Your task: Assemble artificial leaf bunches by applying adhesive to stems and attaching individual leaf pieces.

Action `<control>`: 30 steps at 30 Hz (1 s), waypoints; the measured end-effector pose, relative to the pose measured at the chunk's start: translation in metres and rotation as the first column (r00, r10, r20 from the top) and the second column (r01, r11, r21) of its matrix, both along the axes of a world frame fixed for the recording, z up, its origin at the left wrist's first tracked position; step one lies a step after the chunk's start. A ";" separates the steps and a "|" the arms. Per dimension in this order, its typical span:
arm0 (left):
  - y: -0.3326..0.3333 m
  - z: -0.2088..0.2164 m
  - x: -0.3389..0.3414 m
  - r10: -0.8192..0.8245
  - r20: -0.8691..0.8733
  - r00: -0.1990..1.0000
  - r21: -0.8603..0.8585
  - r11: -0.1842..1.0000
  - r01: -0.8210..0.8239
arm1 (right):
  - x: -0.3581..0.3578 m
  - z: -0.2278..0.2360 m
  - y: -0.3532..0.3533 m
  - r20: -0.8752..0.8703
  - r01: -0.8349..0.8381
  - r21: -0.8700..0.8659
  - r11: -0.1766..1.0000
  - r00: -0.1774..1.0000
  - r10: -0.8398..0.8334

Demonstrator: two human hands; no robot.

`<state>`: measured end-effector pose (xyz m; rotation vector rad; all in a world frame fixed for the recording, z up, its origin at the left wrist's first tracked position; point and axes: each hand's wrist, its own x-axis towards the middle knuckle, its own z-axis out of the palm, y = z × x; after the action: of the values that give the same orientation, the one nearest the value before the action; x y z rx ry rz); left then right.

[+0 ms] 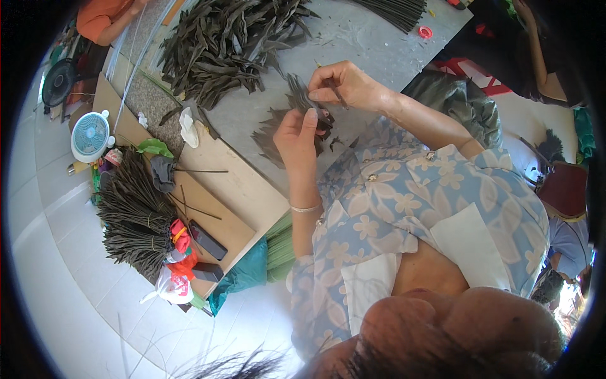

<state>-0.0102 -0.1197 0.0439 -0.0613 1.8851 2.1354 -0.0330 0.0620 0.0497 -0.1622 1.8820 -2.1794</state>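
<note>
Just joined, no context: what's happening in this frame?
A person in a floral shirt works at a grey table. The left hand holds a dark dried leaf strip upright; the right hand pinches it near the top. A big pile of similar strips lies farther back, a tied bundle to the left.

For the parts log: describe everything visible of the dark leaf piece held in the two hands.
The dark leaf piece is a narrow, pointed, grey-green blade that looks dry and fibrous, like cut palm leaf. It stands tilted above the grey mat. The left hand pinches its lower part; the right hand grips a thin strip at its upper edge. More such pieces lie beneath.
</note>
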 end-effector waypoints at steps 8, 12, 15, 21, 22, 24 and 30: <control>-0.006 -0.005 0.004 0.015 0.083 0.996 0.112 0.993 -0.024 | 0.004 -0.008 -0.003 0.099 0.006 -0.005 1.000 0.995 -0.006; -0.005 -0.007 0.005 0.012 0.029 1.000 0.087 0.996 -0.015 | 0.004 -0.021 -0.009 -0.095 0.023 0.067 0.998 0.995 -0.016; -0.005 -0.007 0.006 0.003 0.034 0.999 0.090 0.996 -0.006 | 0.005 -0.015 -0.009 -0.033 -0.001 0.046 0.999 0.999 0.003; -0.010 -0.004 0.006 -0.054 0.130 0.990 0.224 0.974 0.024 | 0.007 -0.009 -0.011 0.135 -0.048 -0.060 0.997 0.989 0.056; -0.010 -0.003 0.007 -0.052 0.132 0.990 0.226 0.974 0.021 | 0.007 -0.008 -0.010 0.157 -0.051 -0.083 0.995 0.985 0.064; -0.010 -0.001 0.008 -0.043 0.164 0.985 0.263 0.965 -0.002 | 0.007 -0.008 -0.010 0.181 -0.055 -0.105 0.993 0.981 0.074; -0.010 -0.004 0.010 0.025 0.169 0.985 0.244 0.968 -0.066 | 0.009 -0.016 -0.012 0.181 -0.043 -0.122 0.992 0.981 0.065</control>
<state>-0.0001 -0.1302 0.0404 -0.2224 1.5275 2.3026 -0.0238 0.0504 0.0340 -0.0314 1.6327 -2.1869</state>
